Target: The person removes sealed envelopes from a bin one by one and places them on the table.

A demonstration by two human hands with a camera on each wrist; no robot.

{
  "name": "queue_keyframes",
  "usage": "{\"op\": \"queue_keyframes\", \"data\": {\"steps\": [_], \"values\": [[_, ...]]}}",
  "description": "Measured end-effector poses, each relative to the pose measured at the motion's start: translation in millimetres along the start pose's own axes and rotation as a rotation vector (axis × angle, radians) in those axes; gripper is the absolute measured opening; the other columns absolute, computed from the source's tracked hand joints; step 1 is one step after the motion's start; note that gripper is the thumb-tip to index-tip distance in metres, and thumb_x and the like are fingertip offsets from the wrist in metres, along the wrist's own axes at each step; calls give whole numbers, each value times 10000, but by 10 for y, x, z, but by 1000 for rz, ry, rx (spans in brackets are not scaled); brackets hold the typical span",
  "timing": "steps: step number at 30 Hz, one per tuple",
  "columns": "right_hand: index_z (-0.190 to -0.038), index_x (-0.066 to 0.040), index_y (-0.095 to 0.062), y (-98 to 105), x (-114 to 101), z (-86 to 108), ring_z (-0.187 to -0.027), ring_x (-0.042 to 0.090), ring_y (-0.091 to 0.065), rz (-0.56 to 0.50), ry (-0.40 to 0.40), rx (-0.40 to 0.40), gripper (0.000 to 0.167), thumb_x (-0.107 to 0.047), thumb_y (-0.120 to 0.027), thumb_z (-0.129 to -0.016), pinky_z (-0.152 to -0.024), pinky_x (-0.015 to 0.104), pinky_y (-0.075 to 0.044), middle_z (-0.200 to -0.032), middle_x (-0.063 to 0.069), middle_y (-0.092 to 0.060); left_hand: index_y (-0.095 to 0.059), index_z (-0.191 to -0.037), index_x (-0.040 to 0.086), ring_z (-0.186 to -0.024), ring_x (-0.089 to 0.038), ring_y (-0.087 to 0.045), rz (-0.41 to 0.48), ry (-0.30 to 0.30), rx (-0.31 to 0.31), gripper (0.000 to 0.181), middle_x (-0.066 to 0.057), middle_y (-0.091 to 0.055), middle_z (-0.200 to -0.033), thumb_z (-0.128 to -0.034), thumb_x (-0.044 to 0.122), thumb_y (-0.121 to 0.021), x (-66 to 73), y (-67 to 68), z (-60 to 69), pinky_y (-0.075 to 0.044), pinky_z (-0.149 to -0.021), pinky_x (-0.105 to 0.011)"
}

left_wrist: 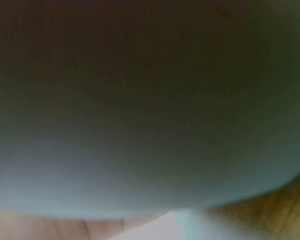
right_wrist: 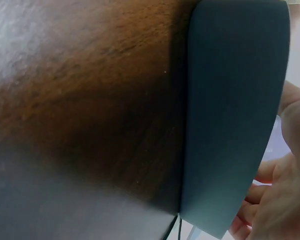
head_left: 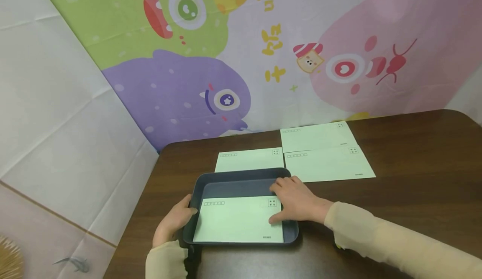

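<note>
A dark blue-grey tray (head_left: 241, 188) stands near the table's front, with a pale green envelope (head_left: 237, 220) lying face up in it. My left hand (head_left: 174, 220) grips the tray's left side, its thumb over the rim. Reaching over the right rim, my right hand (head_left: 297, 201) has its thumb on the envelope's right part and its fingers near the tray's far right corner. The right wrist view shows the tray's outer wall (right_wrist: 235, 110) with the right hand (right_wrist: 277, 195) beyond its rim. A dark blurred surface fills most of the left wrist view.
Behind the tray lie several similar envelopes: one at the left (head_left: 248, 159), one at the right (head_left: 327, 164) and one at the back (head_left: 316, 138). The brown wooden table (head_left: 414, 166) meets a cartoon-printed cloth (head_left: 180, 99) at the back. A white panel (head_left: 67, 103) stands at left.
</note>
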State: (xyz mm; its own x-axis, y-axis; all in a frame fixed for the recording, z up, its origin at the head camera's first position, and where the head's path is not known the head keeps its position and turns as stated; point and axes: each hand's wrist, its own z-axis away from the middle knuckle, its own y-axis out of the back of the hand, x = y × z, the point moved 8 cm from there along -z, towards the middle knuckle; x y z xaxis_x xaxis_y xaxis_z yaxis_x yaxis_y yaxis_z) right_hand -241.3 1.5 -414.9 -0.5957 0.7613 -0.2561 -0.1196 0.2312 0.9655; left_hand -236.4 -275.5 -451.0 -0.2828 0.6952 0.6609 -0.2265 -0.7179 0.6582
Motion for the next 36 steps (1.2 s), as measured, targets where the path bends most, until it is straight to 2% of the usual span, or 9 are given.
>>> {"op": "queue_keyframes", "data": {"steps": [8,13,20,27,36], "values": [[-1148,-20,-564,-61,-19,-8,-986,258,-493,64,19,-3,862,-665,-676,-587,-845,400,-329,-1047,98,-546,-283,-1372,-40,-1256,-467,-323,-39,-24,3,522,-287,-338,-1384,-875,80,-388,45,15,13,-304,-968,-600],[-1122,-30,-578,-80,-34,-9,-931,242,-489,94,30,20,845,-673,-672,-582,-813,385,-326,-997,82,-539,-293,-1365,-39,-1247,-468,-335,-48,-26,4,514,-287,-350,-1376,-874,81,-386,38,17,9,-311,-961,-600],[-1090,-28,-596,-71,-31,-16,-928,244,-492,84,19,31,789,-631,-699,-591,-806,386,-329,-995,83,-545,-283,-1372,-36,-1259,-465,-319,-47,-26,1,519,-284,-337,-1386,-879,87,-385,35,19,10,-299,-970,-602],[-1014,-42,-615,-66,-29,-20,-867,219,-473,83,17,32,715,-613,-709,-594,-775,371,-316,-919,50,-516,-255,-1393,-19,-1273,-446,-310,16,2,-10,538,-265,-312,-1410,-875,68,-371,-1,-5,3,-295,-979,-598],[-1027,-41,-597,-64,-16,-31,-883,228,-484,59,10,32,707,-582,-730,-592,-793,383,-323,-946,61,-525,-242,-1393,-38,-1277,-465,-288,-33,-12,-9,544,-283,-297,-1410,-880,85,-378,28,10,7,-279,-984,-605]]}}
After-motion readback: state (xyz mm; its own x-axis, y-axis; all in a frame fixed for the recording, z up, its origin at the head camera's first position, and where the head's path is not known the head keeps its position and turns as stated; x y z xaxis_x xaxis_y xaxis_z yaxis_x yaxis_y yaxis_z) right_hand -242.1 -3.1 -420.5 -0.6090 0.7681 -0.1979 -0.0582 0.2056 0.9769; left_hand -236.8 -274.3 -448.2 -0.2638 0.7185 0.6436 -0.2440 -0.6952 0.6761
